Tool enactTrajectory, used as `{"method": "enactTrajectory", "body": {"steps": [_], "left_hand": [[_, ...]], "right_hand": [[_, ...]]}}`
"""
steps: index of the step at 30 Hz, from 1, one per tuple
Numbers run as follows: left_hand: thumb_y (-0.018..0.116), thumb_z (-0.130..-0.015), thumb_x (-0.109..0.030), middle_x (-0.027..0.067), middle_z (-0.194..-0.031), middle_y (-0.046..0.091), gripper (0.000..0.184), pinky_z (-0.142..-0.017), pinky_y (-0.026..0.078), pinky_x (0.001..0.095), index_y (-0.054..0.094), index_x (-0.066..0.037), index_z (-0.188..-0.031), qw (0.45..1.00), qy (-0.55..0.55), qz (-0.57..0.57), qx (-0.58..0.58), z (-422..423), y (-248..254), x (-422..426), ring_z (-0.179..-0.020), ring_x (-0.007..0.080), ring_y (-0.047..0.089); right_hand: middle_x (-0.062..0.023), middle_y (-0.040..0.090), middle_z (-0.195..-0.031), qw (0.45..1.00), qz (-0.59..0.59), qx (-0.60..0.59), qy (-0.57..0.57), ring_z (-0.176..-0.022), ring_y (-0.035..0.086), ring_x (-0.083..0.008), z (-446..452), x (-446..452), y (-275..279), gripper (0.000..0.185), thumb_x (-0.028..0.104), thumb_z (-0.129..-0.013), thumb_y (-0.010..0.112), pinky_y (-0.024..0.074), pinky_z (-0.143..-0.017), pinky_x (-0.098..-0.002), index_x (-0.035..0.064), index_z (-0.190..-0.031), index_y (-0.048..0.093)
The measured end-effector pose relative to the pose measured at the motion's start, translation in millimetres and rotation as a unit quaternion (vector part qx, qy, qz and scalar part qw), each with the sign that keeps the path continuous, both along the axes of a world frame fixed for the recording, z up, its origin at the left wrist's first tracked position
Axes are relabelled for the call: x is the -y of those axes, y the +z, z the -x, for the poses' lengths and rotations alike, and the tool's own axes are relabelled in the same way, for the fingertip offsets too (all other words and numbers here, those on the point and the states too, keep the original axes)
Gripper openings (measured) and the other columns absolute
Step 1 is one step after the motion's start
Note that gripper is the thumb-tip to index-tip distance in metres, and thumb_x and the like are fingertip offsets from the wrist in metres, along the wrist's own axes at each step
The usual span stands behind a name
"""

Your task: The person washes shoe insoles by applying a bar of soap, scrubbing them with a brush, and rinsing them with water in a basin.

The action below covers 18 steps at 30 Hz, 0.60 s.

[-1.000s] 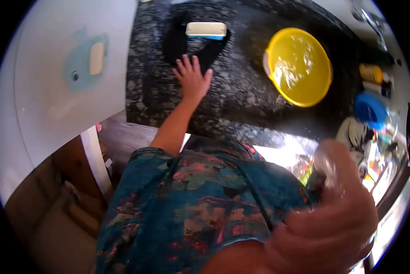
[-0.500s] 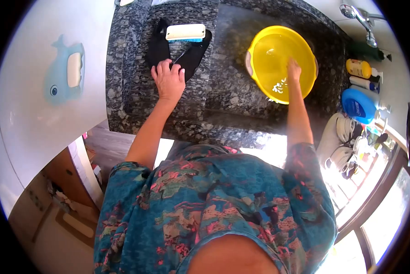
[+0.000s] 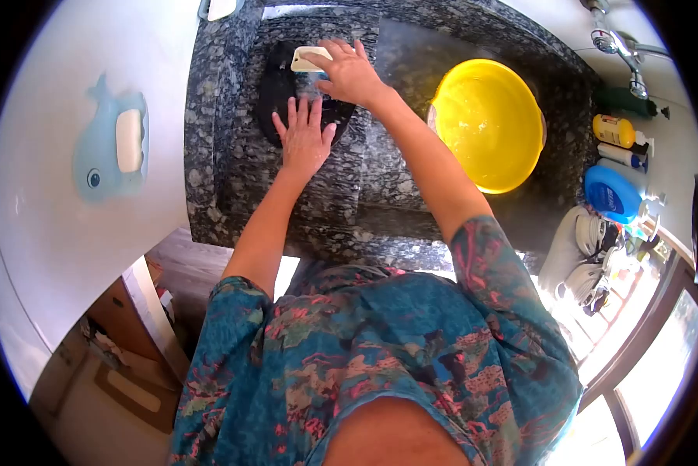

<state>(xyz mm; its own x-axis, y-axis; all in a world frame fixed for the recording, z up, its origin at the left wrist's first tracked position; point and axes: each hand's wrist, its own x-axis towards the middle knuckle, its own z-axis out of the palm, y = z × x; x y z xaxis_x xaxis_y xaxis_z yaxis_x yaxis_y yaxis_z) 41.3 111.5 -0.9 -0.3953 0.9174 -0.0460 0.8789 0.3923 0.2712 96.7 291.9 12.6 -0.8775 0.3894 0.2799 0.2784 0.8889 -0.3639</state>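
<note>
A black cloth item (image 3: pixel 275 97) lies wet on the ridged part of the dark stone sink. My left hand (image 3: pixel 304 144) rests flat on its near edge, fingers spread. Across the far part of the cloth lies a cream scrub brush (image 3: pixel 304 59); its blue bristles showed earlier. My right hand (image 3: pixel 353 76) is over the brush's right end with its fingers spread, hiding that end. No firm grip on the brush shows. To the right stands a yellow basin (image 3: pixel 485 128) with water in it, apart from both hands.
A tap (image 3: pixel 617 43) juts from the wall at the upper right. Below it stand a yellow bottle (image 3: pixel 613 130) and a blue bottle (image 3: pixel 613 194), with pale shoes (image 3: pixel 586 256) nearer. A whale-shaped holder (image 3: pixel 96 151) with white soap (image 3: pixel 129 140) is on the left.
My right hand has come out of the yellow basin and moved left to the brush. My left hand has stayed on the black cloth, its fingers now straighter. The view has shifted slightly.
</note>
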Motion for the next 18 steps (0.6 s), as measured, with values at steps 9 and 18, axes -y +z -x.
{"method": "enactTrajectory", "body": {"steps": [9, 18], "left_hand": [[0.043, -0.095, -0.045, 0.0198, -0.155, 0.023, 0.066, -0.111, 0.008, 0.0666, 0.034, -0.004, -0.146, 0.992, 0.096, 0.042, -0.069, -2.7, 1.8, 10.1, -0.142, 0.0472, 0.016], [0.042, -0.096, -0.037, 0.0183, -0.157, 0.018, 0.062, -0.112, 0.005, 0.0652, 0.033, -0.001, -0.146, 0.989, 0.112, 0.078, -0.048, -6.9, 9.1, 5.0, -0.143, 0.0466, 0.01]], "right_hand": [[-0.0181, 0.052, -0.117, 0.978, -0.032, 0.206, -0.012, -0.112, 0.049, -0.0345, 37.7, -21.8, -14.8, 0.057, 0.047, -0.09, 0.055, 0.0405, -0.093, -0.0473, 0.0399, -0.144, 0.038], [-0.0161, 0.052, -0.109, 0.979, -0.09, 0.15, -0.106, -0.096, 0.05, -0.0309, -33.4, 26.5, -24.1, 0.042, 0.054, -0.096, 0.04, 0.0408, -0.081, -0.0471, 0.0465, -0.137, 0.046]]}}
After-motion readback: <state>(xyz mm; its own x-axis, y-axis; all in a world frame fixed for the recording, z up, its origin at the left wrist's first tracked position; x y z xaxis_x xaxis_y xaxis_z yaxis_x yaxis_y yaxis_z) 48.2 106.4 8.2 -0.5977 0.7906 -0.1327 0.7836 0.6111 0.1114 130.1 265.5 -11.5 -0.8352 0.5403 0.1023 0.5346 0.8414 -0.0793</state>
